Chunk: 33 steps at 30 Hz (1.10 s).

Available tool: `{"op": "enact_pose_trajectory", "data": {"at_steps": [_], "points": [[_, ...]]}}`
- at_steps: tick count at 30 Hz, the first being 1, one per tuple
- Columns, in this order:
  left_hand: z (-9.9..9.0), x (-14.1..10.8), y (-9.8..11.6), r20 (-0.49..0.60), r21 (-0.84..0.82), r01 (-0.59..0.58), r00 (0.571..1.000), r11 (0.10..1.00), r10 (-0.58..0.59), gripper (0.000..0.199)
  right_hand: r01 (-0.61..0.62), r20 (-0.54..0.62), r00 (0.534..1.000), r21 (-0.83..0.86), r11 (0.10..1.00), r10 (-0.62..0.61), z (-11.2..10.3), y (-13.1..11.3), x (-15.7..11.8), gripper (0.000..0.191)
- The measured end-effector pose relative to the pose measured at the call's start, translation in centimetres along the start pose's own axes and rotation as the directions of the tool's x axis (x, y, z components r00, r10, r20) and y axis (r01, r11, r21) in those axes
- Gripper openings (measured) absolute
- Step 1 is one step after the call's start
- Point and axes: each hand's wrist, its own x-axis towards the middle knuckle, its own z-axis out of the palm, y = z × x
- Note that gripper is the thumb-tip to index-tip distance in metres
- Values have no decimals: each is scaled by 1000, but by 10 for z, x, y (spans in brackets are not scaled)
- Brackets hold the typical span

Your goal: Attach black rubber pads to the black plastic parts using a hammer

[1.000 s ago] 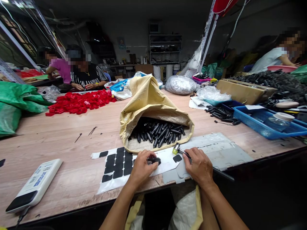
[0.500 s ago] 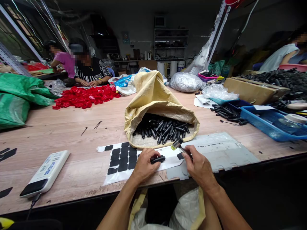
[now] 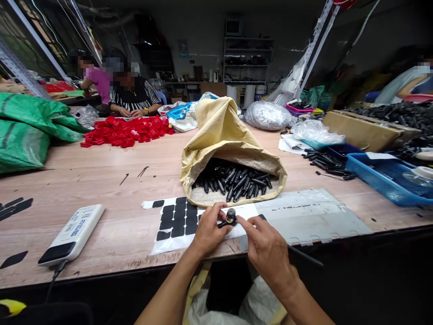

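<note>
My left hand (image 3: 210, 228) pinches a small black tube-shaped part (image 3: 221, 224) above the front edge of the table. Closed round the handle of a small hammer (image 3: 231, 215), my right hand (image 3: 267, 239) has brought its dark head with a yellowish face right over that part. Whether the face touches the part I cannot tell. The handle's end (image 3: 306, 256) sticks out behind my right wrist. Beneath both hands lies a white sheet with black rounded-square stickers (image 3: 174, 219). Just beyond, a yellow woven sack (image 3: 233, 149) opens toward me, with many black parts (image 3: 233, 180) inside.
A grey plastic-covered board (image 3: 314, 216) lies on the right, near a blue tray (image 3: 389, 176). To the left are a power bank (image 3: 72, 234) with a cable and a heap of red parts (image 3: 128, 131). A co-worker (image 3: 135, 92) sits across the table.
My right hand has moved left and swung the hammer head from upright beside the sack down over the black part. My left hand keeps its hold. The view has shifted slightly.
</note>
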Motion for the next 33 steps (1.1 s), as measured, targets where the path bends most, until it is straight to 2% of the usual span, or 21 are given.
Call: {"op": "enact_pose_trajectory", "data": {"at_steps": [3, 8, 12, 14, 17, 20, 26, 29, 33], "points": [[0, 0, 1, -3, 10, 1, 1000, 1000, -1, 51, -10, 25, 1000, -4, 1000, 10, 1, 2, -1, 52], [1, 0, -1, 14, -3, 3, 1000, 1000, -3, 49, -57, -72, 996, -6, 998, 56, -4, 4, 2, 52], [1, 0, -3, 15, 7, 3, 1000, 1000, -3, 46, -49, -11, 999, -49, 998, 48, -2, 6, -1, 53], [0, 0, -2, 19, 21, -9, 1000, 1000, 9, 41, -77, -18, 997, -25, 997, 77, -3, 10, -2, 51], [-3, 1, 1, 48, 29, -26, 999, 999, 25, 29, -130, -80, 989, -20, 991, 128, -8, 22, 0, 47], [-8, 2, 4, 77, 17, -18, 997, 1000, 17, 19, -177, -125, 979, -103, 979, 163, -12, 46, 2, 47], [-11, 2, 1, 92, -9, -35, 995, 999, 36, 26, -212, -124, 975, -270, 939, 185, -3, 95, -4, 44], [-10, 3, -2, 98, -6, -32, 995, 999, 32, 29, -234, -147, 969, -281, 931, 199, 3, 98, -7, 42], [-9, 3, -3, 109, -1, -23, 994, 1000, 23, 34, -251, -208, 958, -267, 931, 198, 6, 86, -4, 36]]}}
